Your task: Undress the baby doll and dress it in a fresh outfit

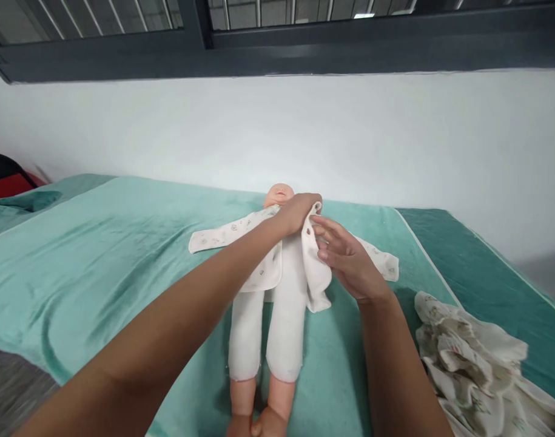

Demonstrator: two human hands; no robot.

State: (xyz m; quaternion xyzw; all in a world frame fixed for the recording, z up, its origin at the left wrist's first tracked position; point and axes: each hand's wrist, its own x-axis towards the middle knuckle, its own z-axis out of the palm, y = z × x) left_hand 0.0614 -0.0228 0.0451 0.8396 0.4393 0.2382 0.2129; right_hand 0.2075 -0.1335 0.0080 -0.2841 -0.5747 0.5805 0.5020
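Note:
A baby doll [286, 346] lies on its back, feet toward me, with a white cloth body and bare lower legs. It has on a white printed baby shirt [263, 273], open at the front, with both sleeves spread sideways. Near the doll's neck, my left hand [302, 211] is closed on the shirt's front edge, its fingertips mostly hidden. My right hand [343, 252] is beside it, fingers and thumb curled against the same lifted flap, where small dark spots show. My left forearm crosses over part of the shirt.
Green plush cloth [122, 255] covers the bed surface, with loose folds at left. A crumpled pile of printed white cloth [472, 352] lies at the right. Behind is a white wall [259, 133] below a dark window frame [304, 57]. A red and black item [6, 179] sits far left.

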